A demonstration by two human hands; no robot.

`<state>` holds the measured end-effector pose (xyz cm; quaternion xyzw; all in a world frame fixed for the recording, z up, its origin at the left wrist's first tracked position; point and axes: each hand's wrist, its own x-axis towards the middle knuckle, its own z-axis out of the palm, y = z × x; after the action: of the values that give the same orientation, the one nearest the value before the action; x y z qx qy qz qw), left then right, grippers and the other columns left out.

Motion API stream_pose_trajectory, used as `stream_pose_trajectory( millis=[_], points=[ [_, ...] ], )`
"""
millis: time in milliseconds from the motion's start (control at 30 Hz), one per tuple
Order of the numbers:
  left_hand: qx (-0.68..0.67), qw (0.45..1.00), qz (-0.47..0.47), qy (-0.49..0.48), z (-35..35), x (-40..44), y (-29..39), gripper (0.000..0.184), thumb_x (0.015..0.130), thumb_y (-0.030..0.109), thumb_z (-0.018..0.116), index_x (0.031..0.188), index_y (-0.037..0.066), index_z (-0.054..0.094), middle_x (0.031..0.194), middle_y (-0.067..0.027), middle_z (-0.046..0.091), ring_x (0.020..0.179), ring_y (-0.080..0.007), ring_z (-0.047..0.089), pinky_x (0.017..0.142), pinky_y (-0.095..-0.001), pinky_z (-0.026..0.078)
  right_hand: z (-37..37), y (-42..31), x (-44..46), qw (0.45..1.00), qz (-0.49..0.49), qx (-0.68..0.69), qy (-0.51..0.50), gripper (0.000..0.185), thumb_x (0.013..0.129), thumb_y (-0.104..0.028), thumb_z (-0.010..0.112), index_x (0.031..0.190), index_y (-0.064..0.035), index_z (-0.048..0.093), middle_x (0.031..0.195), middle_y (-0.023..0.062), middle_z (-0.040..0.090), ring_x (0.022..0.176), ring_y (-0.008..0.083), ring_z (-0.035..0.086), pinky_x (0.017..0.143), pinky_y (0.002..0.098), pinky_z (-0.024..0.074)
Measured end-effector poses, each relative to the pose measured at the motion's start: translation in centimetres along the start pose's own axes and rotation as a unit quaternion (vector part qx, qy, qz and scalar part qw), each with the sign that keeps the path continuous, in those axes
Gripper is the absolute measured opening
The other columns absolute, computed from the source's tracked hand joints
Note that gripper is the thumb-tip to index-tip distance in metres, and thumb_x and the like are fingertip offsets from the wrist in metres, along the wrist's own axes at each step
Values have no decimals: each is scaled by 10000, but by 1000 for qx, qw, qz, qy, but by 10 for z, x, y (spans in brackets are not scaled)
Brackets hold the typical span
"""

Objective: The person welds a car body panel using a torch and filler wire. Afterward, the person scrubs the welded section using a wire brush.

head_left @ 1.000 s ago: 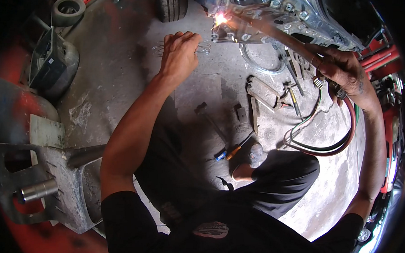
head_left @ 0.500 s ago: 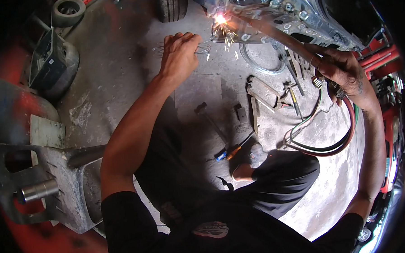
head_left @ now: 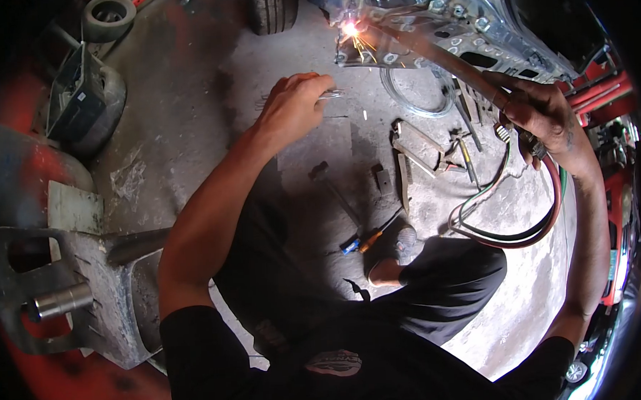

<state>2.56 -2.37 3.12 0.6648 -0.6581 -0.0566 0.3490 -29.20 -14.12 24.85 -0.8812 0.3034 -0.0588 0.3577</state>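
My right hand is wrapped round the handle of a gas welding torch, whose long tube slants up and left. A bright flame and sparks show at its tip, against the edge of a bare metal car panel. Closed fingers of my left hand hold a small coil of thin wire, which sticks out on both sides. That hand is below and left of the flame, apart from the panel. Red and green hoses hang in a loop under the torch.
A large wire coil lies on the floor below the panel. Around it are a hammer, screwdrivers, a metal frame piece and other tools. A tyre stands at the back, a black crate and plastic stool at left.
My left hand has moved down and slightly right, away from the flame, with the wire coil in it. The torch stays almost in place, and fewer sparks fall.
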Motion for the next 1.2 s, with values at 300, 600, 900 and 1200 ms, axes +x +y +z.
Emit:
stream_pose_trajectory(
  millis=[300, 600, 900, 1200],
  points=[
    [-186, 963, -178, -76, 3, -23, -27, 225, 982, 126, 638, 1179, 35, 576, 936, -130, 719, 789, -229, 697, 686, -378, 549, 37, 45, -41, 970, 36, 238, 40, 744, 808, -244, 871, 1423, 25, 551, 806, 56, 652, 508, 82, 577, 409, 200, 441],
    [-631, 654, -372, 187, -63, -66, -8, 215, 996, 160, 577, 1180, 50, 579, 1111, -158, 694, 922, -274, 683, 793, -433, 569, 122, 129, -53, 892, 33, 445, 72, 787, 722, -6, 830, 1445, 27, 521, 868, 108, 703, 613, 127, 636, 441, 225, 503],
    [-674, 615, -385, 141, 30, -138, 32, 252, 1061, 254, 495, 1140, 26, 566, 1032, -151, 693, 806, -264, 653, 718, -446, 545, 153, 156, -61, 854, 73, 514, 39, 765, 759, 14, 793, 1465, 21, 497, 863, 121, 705, 520, 139, 609, 445, 233, 474],
    [-661, 569, -466, 151, 59, -143, 61, 382, 1070, 456, 484, 1212, 104, 524, 960, -125, 638, 661, -206, 547, 563, -346, 456, 153, 140, -69, 892, 45, 447, 42, 727, 810, 33, 765, 1483, -10, 491, 890, 80, 704, 556, 121, 615, 480, 233, 497]
  ],
)
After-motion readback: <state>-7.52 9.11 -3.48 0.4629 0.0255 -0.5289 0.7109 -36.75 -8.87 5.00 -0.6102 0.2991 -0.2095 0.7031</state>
